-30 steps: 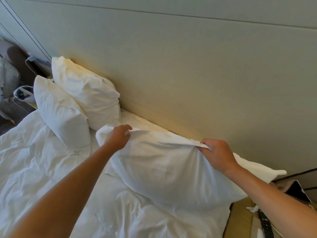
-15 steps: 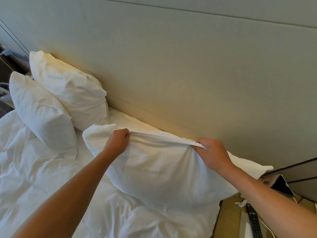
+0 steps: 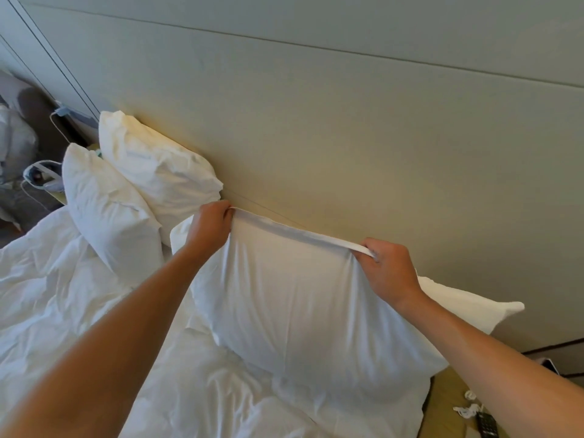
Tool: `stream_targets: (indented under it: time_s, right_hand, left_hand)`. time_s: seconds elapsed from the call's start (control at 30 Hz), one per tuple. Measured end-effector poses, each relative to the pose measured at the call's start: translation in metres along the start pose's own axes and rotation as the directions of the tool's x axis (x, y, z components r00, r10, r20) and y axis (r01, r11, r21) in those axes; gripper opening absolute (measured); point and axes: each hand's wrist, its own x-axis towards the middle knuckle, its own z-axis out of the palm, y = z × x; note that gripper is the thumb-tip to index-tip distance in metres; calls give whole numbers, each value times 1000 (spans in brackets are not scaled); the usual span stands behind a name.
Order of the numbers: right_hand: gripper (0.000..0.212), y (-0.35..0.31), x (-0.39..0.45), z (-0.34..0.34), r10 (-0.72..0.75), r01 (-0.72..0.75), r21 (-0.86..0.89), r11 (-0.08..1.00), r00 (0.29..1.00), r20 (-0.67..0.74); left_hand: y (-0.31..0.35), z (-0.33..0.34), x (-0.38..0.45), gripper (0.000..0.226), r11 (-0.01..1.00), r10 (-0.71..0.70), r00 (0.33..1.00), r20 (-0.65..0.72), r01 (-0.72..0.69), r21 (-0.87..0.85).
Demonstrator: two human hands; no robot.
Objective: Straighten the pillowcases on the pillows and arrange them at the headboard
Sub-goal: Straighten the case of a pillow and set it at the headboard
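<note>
The pillow (image 3: 303, 311) is held upright against the headboard (image 3: 347, 137), its top hem pinched by the left hand (image 3: 210, 227) and right hand (image 3: 387, 271). Between the two grips the hem is drawn taut, presumably so the case is smoothed.

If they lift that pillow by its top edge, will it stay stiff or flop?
Probably flop: the pillow already sags below the edge that the left hand and right hand pinch taut. Likely light, as fingertips alone hold it. It shouldn't roll.

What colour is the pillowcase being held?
Plain white, no pattern; the pillowcase shows clearly in the head view.
</note>
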Motion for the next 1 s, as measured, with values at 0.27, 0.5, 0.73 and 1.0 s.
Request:
stream_targets:
  time_s: [0.27, 0.5, 0.73, 1.0]
  right_hand:
    - [43, 0, 66, 6, 81, -80, 18, 997, 981, -178]
    - [32, 50, 67, 42, 62, -48, -473, 880, 998, 15]
    - [61, 111, 31, 62, 55, 144, -594, 791, 951, 305]
    - [67, 138, 20, 48, 41, 175, -574, 800, 938, 344]
  left_hand:
    - [33, 7, 74, 27, 993, -86, 983, -164, 71, -97]
    - [52, 145, -4, 80, 944, -254, 897, 362, 312, -112]
    - [66, 218, -77, 79, 924, -260, 843, 470, 358, -131]
    - [115, 232, -107, 69, 917, -265, 839, 476, 371, -144]
